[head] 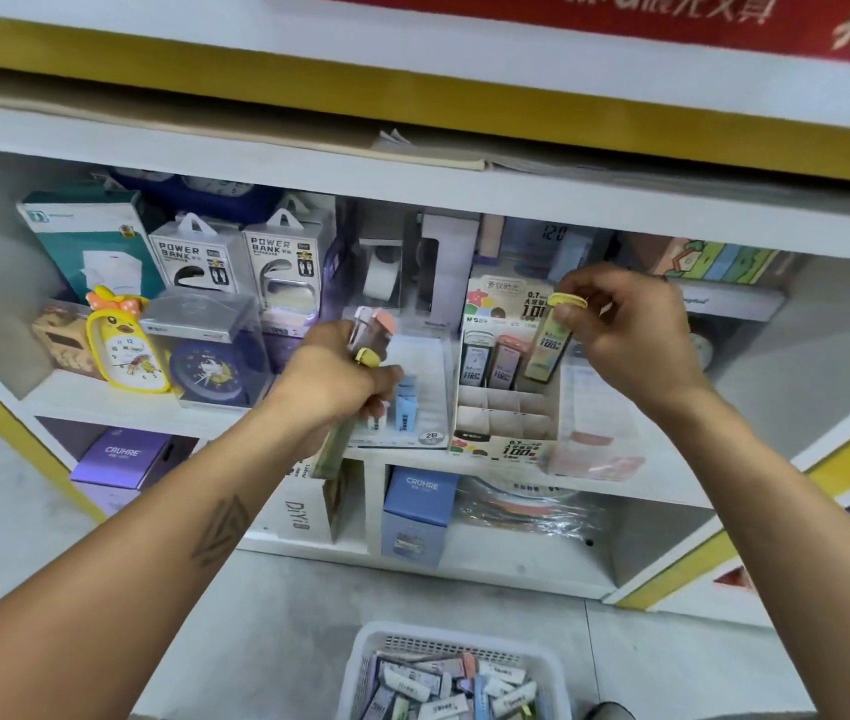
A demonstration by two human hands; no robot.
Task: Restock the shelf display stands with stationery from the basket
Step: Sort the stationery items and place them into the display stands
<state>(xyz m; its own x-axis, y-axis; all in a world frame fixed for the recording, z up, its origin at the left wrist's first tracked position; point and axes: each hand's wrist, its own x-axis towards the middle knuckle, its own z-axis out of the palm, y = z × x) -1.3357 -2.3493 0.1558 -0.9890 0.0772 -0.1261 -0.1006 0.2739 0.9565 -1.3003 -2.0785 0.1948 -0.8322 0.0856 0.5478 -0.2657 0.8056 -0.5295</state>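
Shelf: white shelf board [101, 402] carrying the printed cardboard display stand [503, 426] with open slots.
Basket: white plastic basket [456, 641] on the floor below, well apart.
Left hand [332, 379]: fist closed round a bundle of lead cases [368, 340].
Right hand [630, 330]: nearer the stand, pinching the yellow-capped slim lead case [550, 345].
Case: long axis near upright, cap up, foot over the back-row slot.

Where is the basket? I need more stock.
In the head view, the white basket sits on the floor at bottom centre, below the shelf, between the person's forearms.
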